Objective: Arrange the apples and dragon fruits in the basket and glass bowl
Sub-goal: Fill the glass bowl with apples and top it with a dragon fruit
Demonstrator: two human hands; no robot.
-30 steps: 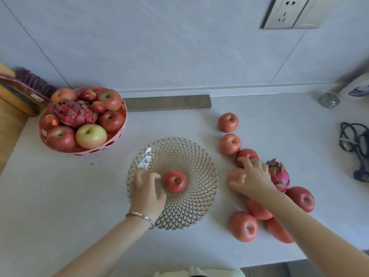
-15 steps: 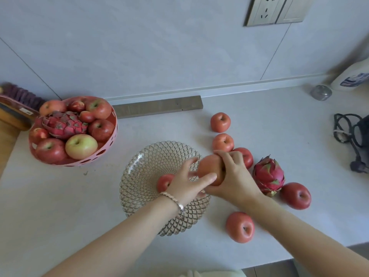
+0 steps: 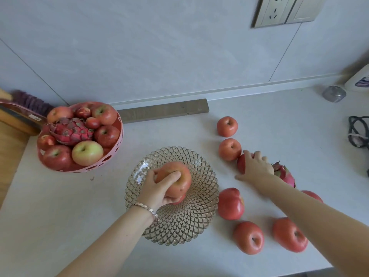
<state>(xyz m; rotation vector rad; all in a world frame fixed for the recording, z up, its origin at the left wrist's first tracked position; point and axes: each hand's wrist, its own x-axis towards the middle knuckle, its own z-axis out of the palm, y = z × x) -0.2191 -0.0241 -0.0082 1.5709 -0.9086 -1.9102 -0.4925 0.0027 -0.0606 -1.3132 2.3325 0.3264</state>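
Change: the held apple [image 3: 179, 176] has passed from both hands to my left hand [image 3: 157, 188] alone, fingers curled round it above the glass bowl [image 3: 199, 222], frame centre. My right hand [image 3: 256, 168] is back at the row, fingers spread on the next apple [image 3: 241, 163]; I cannot tell if they grip it. The bowl is filling.

Count:
- Bowl: one resting apple [image 3: 177, 199], plus the held one.
- Counter: seven apples, one dragon fruit [image 3: 286, 175].
- Basket [image 3: 95, 166], upper left: about eight apples, one dragon fruit.

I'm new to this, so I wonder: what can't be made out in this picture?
Head view:
- second apple in the glass bowl: hidden under the left hand and the held apple.
- counter apple beneath right hand: mostly covered.
- white bottle: cut by right edge.
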